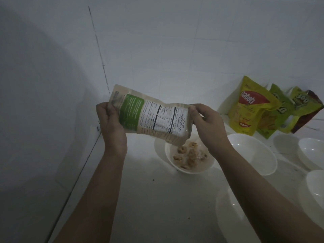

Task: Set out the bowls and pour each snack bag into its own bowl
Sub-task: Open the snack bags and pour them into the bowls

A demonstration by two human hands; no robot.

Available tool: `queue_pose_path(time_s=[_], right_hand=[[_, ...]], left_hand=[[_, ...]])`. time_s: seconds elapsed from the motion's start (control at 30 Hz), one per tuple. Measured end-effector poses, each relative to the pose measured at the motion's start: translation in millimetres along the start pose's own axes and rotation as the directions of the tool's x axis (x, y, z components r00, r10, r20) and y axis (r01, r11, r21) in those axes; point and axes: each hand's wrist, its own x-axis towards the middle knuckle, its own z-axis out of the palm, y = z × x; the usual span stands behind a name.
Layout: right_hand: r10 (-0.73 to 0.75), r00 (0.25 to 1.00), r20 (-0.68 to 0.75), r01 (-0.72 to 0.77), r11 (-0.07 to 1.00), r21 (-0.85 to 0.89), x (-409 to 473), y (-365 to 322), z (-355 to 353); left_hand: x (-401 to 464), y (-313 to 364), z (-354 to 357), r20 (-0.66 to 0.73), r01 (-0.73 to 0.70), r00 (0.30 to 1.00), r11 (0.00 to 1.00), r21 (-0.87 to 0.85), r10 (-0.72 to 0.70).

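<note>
A beige and green jackfruit chips bag is held tilted, its open mouth pointing down to the right over a small white bowl. Pale brown chips lie in that bowl. My left hand grips the bag's bottom end. My right hand pinches the bag near its mouth. Several empty white bowls stand to the right, the nearest behind my right forearm. A yellow Nabati bag, green bags and a dark red bag lean against the wall at the back right.
The white counter meets a white tiled wall at the back and another wall on the left. More white bowls sit along the right edge of the view.
</note>
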Motion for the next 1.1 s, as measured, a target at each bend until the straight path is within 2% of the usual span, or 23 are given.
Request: queue_pose_path(time_s=[0.3, 0.47, 0.63, 0.77, 0.87, 1.1], right_hand=[[-0.043, 0.992, -0.120, 0.052, 0.996, 0.068, -6.2, 1.8, -47.4], [-0.017, 0.981, -0.192, 0.031, 0.997, 0.069, -13.3, 15.7, -100.0], [0.066, 0.983, -0.172, -0.060, 0.997, 0.038, -3.9, 37.1, -149.7], [0.134, 0.985, -0.112, -0.142, 0.988, -0.060, 0.1, 54.7, -174.6], [0.135, 0.981, -0.141, -0.148, 0.985, -0.085, -2.4, 66.4, -183.5], [0.101, 0.993, -0.054, -0.108, 0.983, -0.147, -5.7, 80.8, -205.4]], left_hand=[[-41.3, 11.5, 30.2, 0.058, 0.047, 0.997, 0.999, 0.007, -0.047], [-74.7, 14.7, 65.6, 0.150, 0.021, 0.988, 0.994, 0.104, -0.036], [-98.8, 20.8, 103.6, 0.259, -0.010, 0.965, 0.986, 0.169, -0.035], [-106.5, 22.0, 127.4, 0.305, -0.034, 0.952, 0.976, 0.216, -0.035], [-110.1, 22.7, 142.8, 0.326, -0.080, 0.945, 0.968, 0.237, -0.002], [-115.4, 24.0, 161.8, 0.339, -0.187, 0.936, 0.946, 0.265, 0.090]])
